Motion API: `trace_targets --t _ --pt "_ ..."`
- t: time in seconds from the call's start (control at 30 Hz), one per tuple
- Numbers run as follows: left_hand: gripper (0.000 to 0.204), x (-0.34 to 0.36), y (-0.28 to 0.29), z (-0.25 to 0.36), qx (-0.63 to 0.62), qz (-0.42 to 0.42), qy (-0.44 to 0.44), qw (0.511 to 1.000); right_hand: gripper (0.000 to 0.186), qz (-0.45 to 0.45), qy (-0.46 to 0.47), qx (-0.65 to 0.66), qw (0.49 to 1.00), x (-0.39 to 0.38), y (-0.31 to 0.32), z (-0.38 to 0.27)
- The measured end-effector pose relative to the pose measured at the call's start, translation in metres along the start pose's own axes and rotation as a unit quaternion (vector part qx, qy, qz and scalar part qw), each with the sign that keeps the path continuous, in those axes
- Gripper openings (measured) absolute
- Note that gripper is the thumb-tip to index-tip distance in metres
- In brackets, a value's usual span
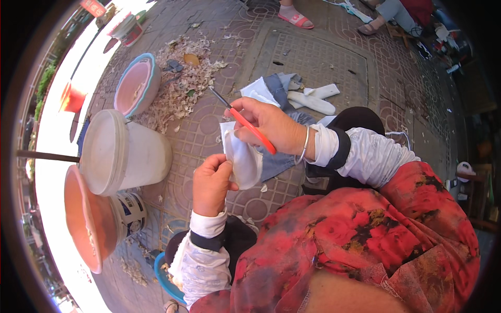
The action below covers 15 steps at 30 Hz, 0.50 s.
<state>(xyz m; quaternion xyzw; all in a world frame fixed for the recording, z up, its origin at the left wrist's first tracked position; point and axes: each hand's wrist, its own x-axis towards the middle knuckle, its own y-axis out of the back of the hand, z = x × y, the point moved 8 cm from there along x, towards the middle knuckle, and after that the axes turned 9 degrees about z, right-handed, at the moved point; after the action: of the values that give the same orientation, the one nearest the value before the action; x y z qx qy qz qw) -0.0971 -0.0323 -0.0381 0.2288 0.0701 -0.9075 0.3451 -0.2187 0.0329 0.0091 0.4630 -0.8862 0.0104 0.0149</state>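
Note:
My left hand (pixel 213 182) pinches the lower edge of a white insole-shaped cloth piece (pixel 247 166) between thumb and fingers. Across from it, my right hand (pixel 274 125) is closed round a slim tool with a red handle (pixel 251 129). The tool's thin dark metal end points up and left; its exact kind is unclear. My right fingertips also reach the cloth's upper edge, but whether they grip it is hidden. Beyond my right hand lie more white insole-shaped pieces (pixel 312 103), a white cloth (pixel 259 92) and blue-grey fabric (pixel 276 166).
At left stand a lidded white bucket (pixel 148 156), an orange basin (pixel 86 224) on a printed pail (pixel 130 213), and a pink basin (pixel 136 83). Dry peelings (pixel 193 78) litter the patterned paving. A blue basin (pixel 168 279) sits near my left knee. Other people's feet (pixel 296 20) show far off.

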Motion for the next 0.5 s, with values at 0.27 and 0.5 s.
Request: trace_targets --t 0.27,0.5 --pt "0.013 -0.004 0.005 0.006 -0.126 -0.021 0.018 0.992 0.039 0.04 -0.06 0.022 0.997 0.006 0.01 0.008" --pt "0.01 0.0 0.023 0.015 -0.202 0.041 -0.025 0.978 0.052 -0.023 0.055 0.017 0.998 0.003 0.003 -0.025"
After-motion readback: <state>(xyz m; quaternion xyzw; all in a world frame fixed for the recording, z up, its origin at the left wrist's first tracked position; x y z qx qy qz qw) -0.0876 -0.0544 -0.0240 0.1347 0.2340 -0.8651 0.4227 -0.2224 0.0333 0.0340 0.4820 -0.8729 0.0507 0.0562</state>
